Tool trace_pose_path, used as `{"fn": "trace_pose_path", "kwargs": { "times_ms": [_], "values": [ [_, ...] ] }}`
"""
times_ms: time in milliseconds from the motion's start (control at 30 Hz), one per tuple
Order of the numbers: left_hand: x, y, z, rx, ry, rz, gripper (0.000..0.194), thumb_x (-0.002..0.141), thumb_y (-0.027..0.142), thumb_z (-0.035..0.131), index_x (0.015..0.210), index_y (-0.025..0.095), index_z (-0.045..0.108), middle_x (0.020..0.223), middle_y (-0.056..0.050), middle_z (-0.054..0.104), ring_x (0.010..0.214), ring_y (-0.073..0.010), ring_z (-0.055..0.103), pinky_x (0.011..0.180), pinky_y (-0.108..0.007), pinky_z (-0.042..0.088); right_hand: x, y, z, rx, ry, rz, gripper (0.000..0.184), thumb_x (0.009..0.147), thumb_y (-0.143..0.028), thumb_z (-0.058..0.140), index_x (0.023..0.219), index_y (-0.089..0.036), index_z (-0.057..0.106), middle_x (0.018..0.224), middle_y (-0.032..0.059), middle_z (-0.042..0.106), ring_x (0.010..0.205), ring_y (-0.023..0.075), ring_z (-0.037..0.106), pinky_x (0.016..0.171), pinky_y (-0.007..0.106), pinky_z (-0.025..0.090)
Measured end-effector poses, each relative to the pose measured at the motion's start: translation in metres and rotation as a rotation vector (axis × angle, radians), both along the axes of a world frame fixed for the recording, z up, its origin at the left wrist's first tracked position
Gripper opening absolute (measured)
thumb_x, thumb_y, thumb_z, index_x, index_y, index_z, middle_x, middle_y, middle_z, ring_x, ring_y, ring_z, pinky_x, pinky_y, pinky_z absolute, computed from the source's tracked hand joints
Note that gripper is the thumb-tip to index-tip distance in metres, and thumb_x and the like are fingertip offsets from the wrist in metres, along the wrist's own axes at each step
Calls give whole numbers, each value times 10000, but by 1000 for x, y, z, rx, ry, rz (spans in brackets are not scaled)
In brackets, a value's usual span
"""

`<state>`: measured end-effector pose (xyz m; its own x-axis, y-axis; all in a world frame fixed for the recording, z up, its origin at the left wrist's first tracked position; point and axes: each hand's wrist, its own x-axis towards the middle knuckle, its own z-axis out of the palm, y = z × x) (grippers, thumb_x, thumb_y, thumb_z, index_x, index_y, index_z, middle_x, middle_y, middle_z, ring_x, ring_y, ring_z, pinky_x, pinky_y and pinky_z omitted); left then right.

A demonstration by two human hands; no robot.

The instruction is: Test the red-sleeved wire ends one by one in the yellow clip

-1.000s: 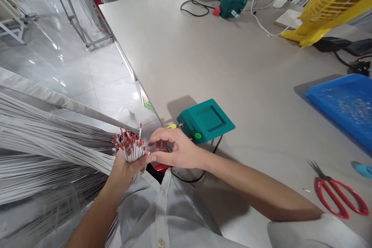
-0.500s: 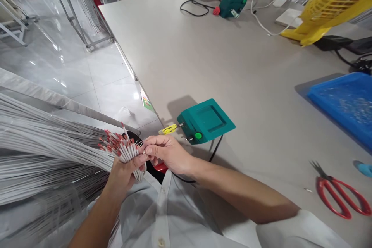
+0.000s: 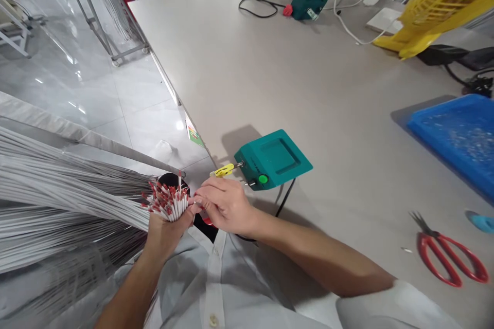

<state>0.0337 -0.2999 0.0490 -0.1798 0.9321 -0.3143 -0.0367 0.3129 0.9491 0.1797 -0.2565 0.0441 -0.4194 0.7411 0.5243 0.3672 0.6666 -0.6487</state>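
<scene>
A bundle of white wires (image 3: 175, 208) with reddish-brown tips is gripped in my left hand (image 3: 165, 231), the tips fanned upward. One wire stands higher than the others. My right hand (image 3: 229, 208) is closed at the bundle's right edge, thumb and fingers pinched beside my left thumb. What lies inside that pinch is too small to make out. Just beyond my right hand, a green device (image 3: 276, 157) with a green button sits at the table edge, a yellow clip (image 3: 224, 170) fixed to its side.
Long white wires (image 3: 69, 180) hang in a rack at my left. On the table (image 3: 309, 82) lie red-handled scissors (image 3: 443, 252), a blue tray (image 3: 455, 133), a second green device (image 3: 309, 2) and a yellow fan (image 3: 443, 5). A black cable runs under the near device.
My left hand has turned, so the wire tips point more upward and sit further right. My right hand has rolled over slightly, its fingers still pinched at the bundle's edge.
</scene>
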Motion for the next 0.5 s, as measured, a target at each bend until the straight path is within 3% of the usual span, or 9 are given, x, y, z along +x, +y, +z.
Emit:
{"fn": "trace_pose_path", "kwargs": {
  "times_ms": [100,200,367,500],
  "values": [
    [4,0,2,-14,44,2,115,614,211,696,550,144,628,441,30,512,428,-88,444,422,-215,359,5,4,-2,360,-217,-10,162,852,-202,462,783,-145,597,737,53,611,676,147,554,622,271,406],
    [6,2,6,-49,26,14,80,601,208,698,585,151,645,444,28,531,416,-96,457,405,-216,367,9,11,2,502,-381,84,183,870,-232,461,764,-139,579,717,39,575,612,133,506,604,278,361],
    [2,4,6,-39,-19,15,89,624,224,701,678,157,676,534,-2,610,458,-109,508,458,-228,426,20,15,3,437,-472,176,241,858,-206,412,674,-158,560,669,22,553,559,122,463,575,269,346],
    [-1,3,-2,-31,-32,87,116,691,261,673,751,162,671,588,6,631,456,-80,487,454,-200,412,26,7,0,199,-395,69,175,811,-176,437,706,-160,576,684,29,591,591,124,522,553,246,392]
  ]
}}
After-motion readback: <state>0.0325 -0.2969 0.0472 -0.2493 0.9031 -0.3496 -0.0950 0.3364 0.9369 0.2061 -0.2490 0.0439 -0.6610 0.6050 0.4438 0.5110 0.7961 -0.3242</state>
